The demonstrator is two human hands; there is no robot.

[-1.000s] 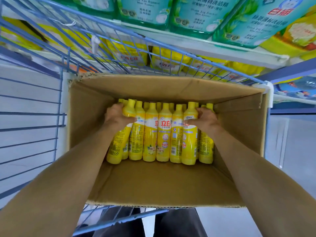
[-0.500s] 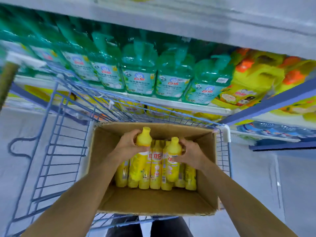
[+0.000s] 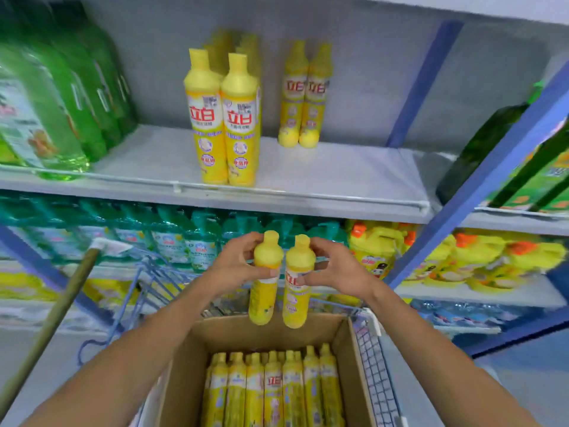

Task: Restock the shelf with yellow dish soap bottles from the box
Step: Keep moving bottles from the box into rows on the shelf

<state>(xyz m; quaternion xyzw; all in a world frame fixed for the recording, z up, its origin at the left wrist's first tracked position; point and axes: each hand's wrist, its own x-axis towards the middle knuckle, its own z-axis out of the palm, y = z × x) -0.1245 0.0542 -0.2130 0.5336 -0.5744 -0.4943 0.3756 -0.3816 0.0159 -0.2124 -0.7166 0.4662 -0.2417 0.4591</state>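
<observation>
Both forearms are extended forward from the lower corners of the view, and the hands are held close together at mid-frame, above the box and below the upper shelf board. The left hand (image 3: 235,269) is curled round the shoulder of a yellow dish soap bottle (image 3: 264,298), with the thumb laid across its front, so the left grip is closed on that bottle. The right hand (image 3: 335,272) is wrapped in the same way round the shoulder of a second bottle (image 3: 296,303), with fingertips pressed on its label.

The two bottles are held upright, side by side and almost touching. Their caps are seen above the grips, their bodies hang below, and their bases are just over the far wall of the cardboard box (image 3: 181,374). More of the same bottles, the boxed bottles (image 3: 274,389), are packed in a row inside it. The box is set in a blue wire cart (image 3: 154,282).

On the shelf (image 3: 323,177) above, matching bottles are stood upright: a front pair (image 3: 223,124) at the edge and a rear pair (image 3: 303,97) near the back panel.
</observation>
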